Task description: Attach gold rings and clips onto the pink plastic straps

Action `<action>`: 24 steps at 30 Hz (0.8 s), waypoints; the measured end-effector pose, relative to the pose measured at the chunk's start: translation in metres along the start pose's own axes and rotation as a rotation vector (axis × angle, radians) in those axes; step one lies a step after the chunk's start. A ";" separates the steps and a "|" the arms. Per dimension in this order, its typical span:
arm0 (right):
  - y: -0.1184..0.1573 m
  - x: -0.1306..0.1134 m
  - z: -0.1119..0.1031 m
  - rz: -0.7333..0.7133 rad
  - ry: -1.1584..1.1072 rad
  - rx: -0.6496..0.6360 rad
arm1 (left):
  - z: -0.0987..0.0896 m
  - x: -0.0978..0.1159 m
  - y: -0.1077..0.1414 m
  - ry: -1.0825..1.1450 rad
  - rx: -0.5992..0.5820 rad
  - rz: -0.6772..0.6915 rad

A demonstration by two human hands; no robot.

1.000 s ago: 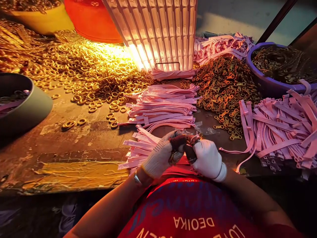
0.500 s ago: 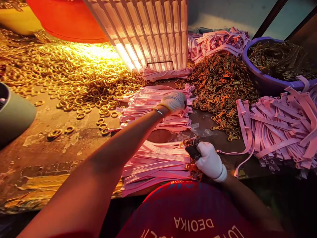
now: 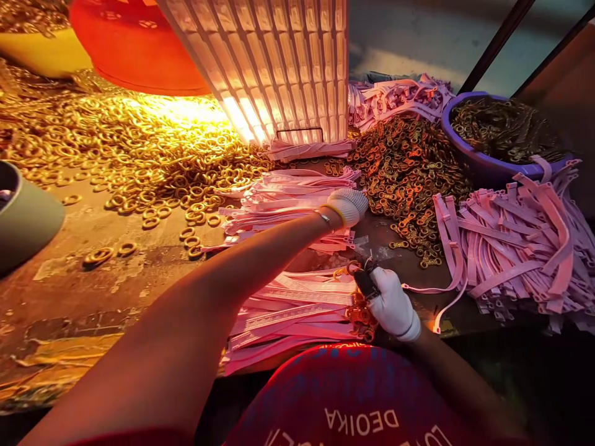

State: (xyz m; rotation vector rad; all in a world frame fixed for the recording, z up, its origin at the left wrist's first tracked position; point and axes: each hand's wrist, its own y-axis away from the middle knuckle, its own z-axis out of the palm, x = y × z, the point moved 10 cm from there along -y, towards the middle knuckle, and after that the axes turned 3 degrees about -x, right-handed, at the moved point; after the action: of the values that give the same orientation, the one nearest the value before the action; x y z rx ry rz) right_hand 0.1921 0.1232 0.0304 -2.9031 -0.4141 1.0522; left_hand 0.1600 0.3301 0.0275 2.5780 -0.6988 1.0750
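Observation:
My left hand (image 3: 349,207), in a pale knit glove, reaches over a stack of pink straps (image 3: 297,204) at their right ends, beside the heap of small brass connectors (image 3: 409,167). Its fingers are hidden behind the glove's back. Closer to me, my right hand (image 3: 390,302) wears a white glove with dark-covered fingertips. Those fingers are closed in a pinch, and a small metal ring (image 3: 354,266) shows at their tips. A second bundle of pink straps (image 3: 288,316) lies just left of this hand, with brass connectors (image 3: 361,314) at its right ends.
Loose brass rings (image 3: 186,155) spread across the left of the table (image 3: 139,291). A ridged translucent panel (image 3: 279,74) stands at the back, beside a red basin (image 3: 139,56). At right are a purple tub (image 3: 493,164) of metal pieces and a pink strap pile (image 3: 515,241).
My left hand has moved right, from over the upper strap stack to its right ends by the connector heap. My right hand keeps its pinch in nearly the same place. The view has shifted slightly.

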 end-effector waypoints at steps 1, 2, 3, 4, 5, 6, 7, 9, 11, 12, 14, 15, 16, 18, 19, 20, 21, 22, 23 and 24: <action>0.000 0.001 -0.005 0.000 -0.021 0.021 | -0.005 0.003 0.012 -0.004 -0.013 0.004; 0.000 0.000 -0.010 -0.011 -0.041 0.045 | -0.010 0.006 0.026 -0.001 -0.030 0.014; 0.000 -0.002 -0.016 -0.034 -0.051 0.073 | -0.014 0.008 0.044 0.006 -0.049 0.028; -0.001 -0.005 -0.021 -0.064 -0.050 0.100 | -0.017 0.009 0.064 0.037 -0.072 0.036; -0.003 -0.009 -0.024 -0.095 -0.040 0.120 | -0.018 0.008 0.085 0.080 -0.100 0.035; -0.005 -0.013 -0.026 -0.120 -0.024 0.124 | -0.018 0.003 0.108 0.157 -0.130 0.002; -0.007 -0.017 -0.024 -0.136 0.000 0.112 | -0.013 -0.007 0.130 0.360 -0.164 -0.098; -0.014 -0.023 -0.014 -0.135 0.073 0.037 | -0.005 -0.026 0.172 0.673 -0.140 -0.269; -0.019 -0.031 0.001 -0.118 0.204 -0.065 | 0.003 -0.037 0.202 0.888 -0.063 -0.360; -0.021 -0.034 0.009 -0.109 0.293 -0.104 | 0.006 -0.039 0.211 0.942 -0.031 -0.374; -0.022 -0.044 0.020 -0.120 0.470 -0.152 | 0.012 -0.039 0.223 0.947 -0.025 -0.380; -0.021 -0.049 0.025 -0.140 0.547 -0.155 | 0.013 -0.037 0.226 0.890 -0.036 -0.369; -0.020 -0.054 0.028 -0.165 0.614 -0.147 | 0.011 -0.035 0.227 0.794 -0.037 -0.339; -0.017 -0.060 0.031 -0.211 0.721 -0.099 | 0.000 -0.027 0.225 0.543 0.006 -0.222; -0.015 -0.062 0.031 -0.228 0.763 -0.060 | -0.006 -0.022 0.224 0.428 0.029 -0.152; -0.013 -0.063 0.030 -0.241 0.796 -0.014 | -0.009 -0.018 0.224 0.347 0.044 -0.089; -0.011 -0.064 0.029 -0.260 0.820 0.032 | -0.008 -0.016 0.224 0.303 0.038 -0.046; -0.008 -0.065 0.028 -0.286 0.834 0.074 | -0.003 -0.017 0.224 0.296 0.004 -0.026; -0.006 -0.066 0.028 -0.316 0.844 0.110 | 0.004 -0.020 0.224 0.318 -0.045 -0.026; -0.004 -0.068 0.029 -0.345 0.853 0.133 | 0.012 -0.023 0.224 0.348 -0.091 -0.034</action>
State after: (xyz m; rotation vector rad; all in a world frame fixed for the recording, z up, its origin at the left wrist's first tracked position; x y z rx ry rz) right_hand 0.1230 0.1079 0.0511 -2.6781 -0.6959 -0.2110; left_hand 0.0357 0.1426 0.0147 2.2364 -0.5981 1.3985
